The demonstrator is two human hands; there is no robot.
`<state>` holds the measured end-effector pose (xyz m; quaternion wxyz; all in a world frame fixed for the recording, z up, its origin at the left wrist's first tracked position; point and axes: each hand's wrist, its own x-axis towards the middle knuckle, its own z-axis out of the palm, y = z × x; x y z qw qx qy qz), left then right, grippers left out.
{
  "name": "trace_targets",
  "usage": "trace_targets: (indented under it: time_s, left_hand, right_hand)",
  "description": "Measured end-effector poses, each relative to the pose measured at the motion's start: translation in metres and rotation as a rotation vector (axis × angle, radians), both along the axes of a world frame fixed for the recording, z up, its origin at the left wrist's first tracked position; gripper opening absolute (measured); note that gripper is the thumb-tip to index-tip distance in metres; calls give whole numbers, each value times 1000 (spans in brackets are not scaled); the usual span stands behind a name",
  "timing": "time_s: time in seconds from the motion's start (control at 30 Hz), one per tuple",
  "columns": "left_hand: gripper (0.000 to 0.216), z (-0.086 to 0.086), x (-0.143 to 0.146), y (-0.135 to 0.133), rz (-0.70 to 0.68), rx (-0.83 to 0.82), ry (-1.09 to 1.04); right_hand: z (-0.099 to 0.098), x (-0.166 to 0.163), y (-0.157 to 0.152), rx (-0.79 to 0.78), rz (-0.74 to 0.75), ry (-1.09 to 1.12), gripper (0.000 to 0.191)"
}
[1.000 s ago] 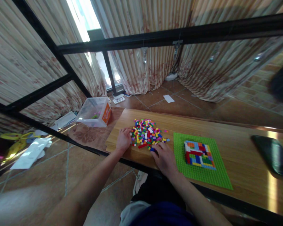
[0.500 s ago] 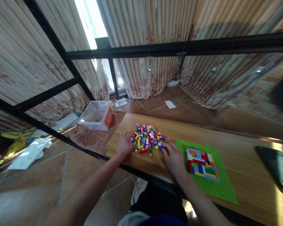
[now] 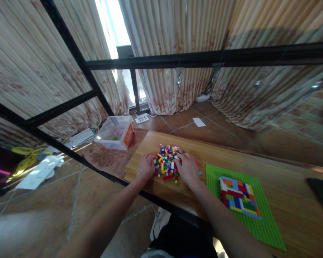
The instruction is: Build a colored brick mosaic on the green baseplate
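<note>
A heap of small, many-coloured toy bricks (image 3: 167, 162) lies on the wooden bench top (image 3: 157, 141). My left hand (image 3: 145, 167) rests at the heap's left edge, its fingers curled against the bricks; what is between them is hidden. Over the right side of the heap, my right hand (image 3: 187, 168) has thumb and fingers closed around a small whitish brick. To its right, a green baseplate (image 3: 267, 224) carries a flat, multicoloured brick build (image 3: 239, 196). A longer red brick (image 3: 167, 177) sits at the heap's near edge.
A clear plastic box (image 3: 114, 133) with an orange label and a few bricks inside stands on the floor at left. A dark object (image 3: 321, 191) lies at the bench's right end. Black metal bars (image 3: 156, 61) cross before the curtains (image 3: 161, 32).
My right hand has moved left and farther over the brick heap, from its right edge. My left hand stays by the left edge. The whole view has shifted slightly.
</note>
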<state>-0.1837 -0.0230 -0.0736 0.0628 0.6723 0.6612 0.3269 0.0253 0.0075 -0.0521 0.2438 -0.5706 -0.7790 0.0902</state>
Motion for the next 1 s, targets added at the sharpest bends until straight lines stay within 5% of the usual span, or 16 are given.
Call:
trace_targets:
  time_s: [0.23,0.47,1.0]
  left_hand:
    - [26,-2,-1,0,3,12,-4]
    - [25,0,-1,1,-14,11,19]
    - [25,-2,-2,2,-10,28,19]
  right_hand:
    - [-5,21,-20,-38,55,135,23]
    - [-6,47,-38,0,-40,250,25]
    - [8,22,-42,-67,58,-185,39]
